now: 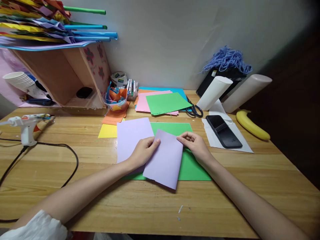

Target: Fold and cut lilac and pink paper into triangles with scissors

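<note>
A folded sheet of lilac paper (165,160) is held up between my two hands, tilted over the table. My left hand (145,151) grips its left edge with the thumb on top. At the upper right corner, my right hand (193,143) pinches the paper between thumb and fingers. Another lilac sheet (133,136) lies flat behind my left hand. Both are above a large green sheet (195,168) on the wooden table; the lilac paper hides part of it.
Coloured papers (167,103) with black scissors (194,110) lie at the back. A phone (223,131) rests on white paper, beside a banana (252,125). On the left are a glue gun (27,126), its black cable (75,163) and a cardboard box (60,73). A cup of scraps (116,100) stands behind.
</note>
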